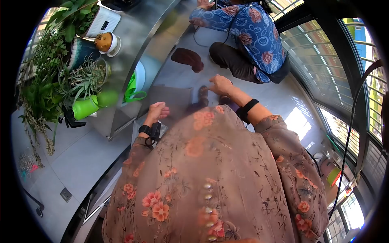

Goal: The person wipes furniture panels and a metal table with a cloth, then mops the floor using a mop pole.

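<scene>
My left hand (157, 111) is raised beside the front of my flowered shirt (194, 170), its fingers curled loosely; whether anything is inside them cannot be made out. A black band circles that wrist. My right hand (221, 85) hangs over the floor, fingers bent and partly apart, with nothing visible in it. Another black band (248, 109) is on the right wrist. Beyond the right hand lies a dark brown cloth-like item (188, 59) on the grey floor (172, 75). My shoes show below the hands.
A person in a blue flowered top (257, 38) crouches ahead at the right. A metal counter (135, 28) on the left bears potted plants (87, 77) and a green watering can (86, 107). Under it stands a pale blue bucket (139, 77). Barred windows (316, 56) line the right.
</scene>
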Available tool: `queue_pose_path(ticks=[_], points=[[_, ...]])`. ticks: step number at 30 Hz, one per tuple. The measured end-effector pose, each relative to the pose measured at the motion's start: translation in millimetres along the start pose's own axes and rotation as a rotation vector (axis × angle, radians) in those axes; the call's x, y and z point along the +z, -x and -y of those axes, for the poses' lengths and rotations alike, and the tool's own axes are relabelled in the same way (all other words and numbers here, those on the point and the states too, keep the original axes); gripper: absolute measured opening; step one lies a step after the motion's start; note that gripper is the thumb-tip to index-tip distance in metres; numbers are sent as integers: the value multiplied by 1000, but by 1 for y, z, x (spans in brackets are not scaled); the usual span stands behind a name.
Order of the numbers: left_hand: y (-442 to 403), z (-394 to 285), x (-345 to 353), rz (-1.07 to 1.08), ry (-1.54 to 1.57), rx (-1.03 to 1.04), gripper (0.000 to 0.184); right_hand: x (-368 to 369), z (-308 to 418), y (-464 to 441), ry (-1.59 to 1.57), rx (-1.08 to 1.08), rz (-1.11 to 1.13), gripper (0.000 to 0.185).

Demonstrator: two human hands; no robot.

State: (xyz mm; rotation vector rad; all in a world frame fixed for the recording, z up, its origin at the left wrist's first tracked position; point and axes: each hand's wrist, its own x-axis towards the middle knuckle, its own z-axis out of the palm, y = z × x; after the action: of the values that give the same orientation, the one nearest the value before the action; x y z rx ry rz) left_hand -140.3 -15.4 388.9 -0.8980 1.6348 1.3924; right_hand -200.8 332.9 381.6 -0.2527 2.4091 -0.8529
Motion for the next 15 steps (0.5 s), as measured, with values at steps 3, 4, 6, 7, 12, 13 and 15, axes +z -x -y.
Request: queue_pose_path(ticks=[3,4,6,7,12,13,15], points=[[-17,3,-15,33,-35,-27,38,21,-50,39,-50,41,99,37],[-21,3,-18,47,-56,-28,38,31,-73,58,-123,56,70,38],[-36,-4,-18,114,-75,-59,37,31,-89,111,-137,284,48,39],[-43,-8,-16,108,-112,-62,35,36,-101,138,-162,346,5,39],[-72,-39,-2,198,-258,-54,33,62,-124,270,-333,777,-149,36],[-72,-47,4,231,-297,-46,33,75,-130,289,-371,820,-167,37],[-77,-68,25,233,-383,-30,34,94,-130,322,-557,987,-213,33]])
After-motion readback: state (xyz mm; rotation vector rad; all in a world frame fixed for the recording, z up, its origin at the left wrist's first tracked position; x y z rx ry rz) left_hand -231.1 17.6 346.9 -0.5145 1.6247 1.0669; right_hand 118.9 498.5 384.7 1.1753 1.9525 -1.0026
